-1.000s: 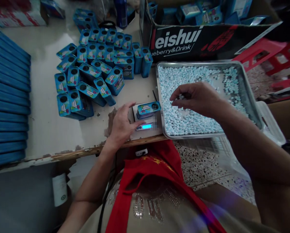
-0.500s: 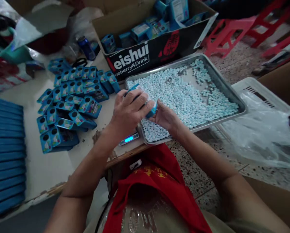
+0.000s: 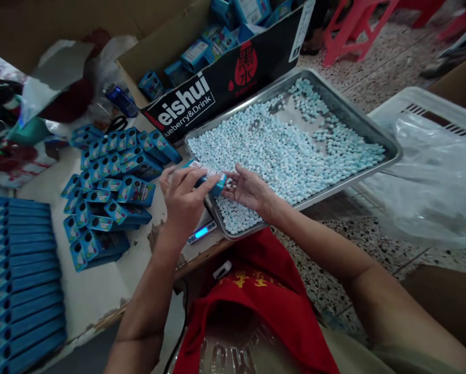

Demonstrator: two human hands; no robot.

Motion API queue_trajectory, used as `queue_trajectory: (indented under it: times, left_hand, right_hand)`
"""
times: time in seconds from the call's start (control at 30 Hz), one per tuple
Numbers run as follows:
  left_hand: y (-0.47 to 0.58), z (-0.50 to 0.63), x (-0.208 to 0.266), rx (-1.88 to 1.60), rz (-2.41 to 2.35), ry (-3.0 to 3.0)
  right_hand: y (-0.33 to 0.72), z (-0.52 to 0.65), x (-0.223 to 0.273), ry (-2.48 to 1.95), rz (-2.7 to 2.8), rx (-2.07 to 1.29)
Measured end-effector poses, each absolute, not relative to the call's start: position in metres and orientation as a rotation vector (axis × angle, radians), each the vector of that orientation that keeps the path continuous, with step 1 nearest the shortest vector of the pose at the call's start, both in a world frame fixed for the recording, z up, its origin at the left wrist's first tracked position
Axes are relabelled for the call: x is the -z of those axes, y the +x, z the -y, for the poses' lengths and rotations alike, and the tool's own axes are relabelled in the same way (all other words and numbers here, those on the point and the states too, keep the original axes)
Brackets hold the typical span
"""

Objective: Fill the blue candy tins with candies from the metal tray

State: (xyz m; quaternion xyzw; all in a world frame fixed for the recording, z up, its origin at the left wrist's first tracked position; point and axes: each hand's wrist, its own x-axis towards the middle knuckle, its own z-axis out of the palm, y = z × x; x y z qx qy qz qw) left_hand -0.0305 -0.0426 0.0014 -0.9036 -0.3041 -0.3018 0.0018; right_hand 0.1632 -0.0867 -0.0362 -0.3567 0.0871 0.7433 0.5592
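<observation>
My left hand [image 3: 184,195] grips a small blue printed box [image 3: 211,179] from above, fingers wrapped over it, the box tilted with its end toward my right hand. Palm up, my right hand [image 3: 250,191] is open just beside that end, its fingertips at the box. A few pale pieces show by those fingers; whether they rest on them I cannot tell. Beneath both hands lies a metal tray [image 3: 326,200] spread with pale blue and white candy-like pieces [image 3: 264,150]. A small scale with a lit blue display [image 3: 201,232] sits at the tray's near left corner.
Left of the tray stand several blue boxes [image 3: 135,192] with round holes on top. Stacked blue boxes [image 3: 26,280] fill the table's left edge. Behind is a black carton [image 3: 225,78] holding more boxes. A white plastic crate with a clear bag [image 3: 431,182] is at right; red stools [image 3: 357,31] stand beyond.
My right hand has opened and turned palm up, moving slightly apart from the box's end. My left hand still holds the box, now tilted lower toward it. The camera view has shifted.
</observation>
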Motion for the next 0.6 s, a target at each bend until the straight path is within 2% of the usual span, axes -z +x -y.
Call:
queue_trajectory:
  times: [0.2, 0.4, 0.47, 0.6]
  left_hand:
    - [-0.035, 0.045, -0.002, 1.071, 0.838, -2.729]
    - [-0.038, 0.042, 0.018, 1.229, 1.318, -2.744]
    - [-0.047, 0.045, 0.028, 1.442, 1.498, -2.721]
    - [-0.079, 0.065, 0.05, 2.102, 1.813, -2.52]
  right_hand:
    - [0.162, 0.089, 0.028, -0.804, -0.163, -1.807]
    - [0.163, 0.09, 0.026, -0.844, -0.134, -1.795]
    - [0.165, 0.092, 0.028, -0.884, -0.132, -1.776]
    - [0.17, 0.096, 0.036, -0.959, -0.04, -1.72]
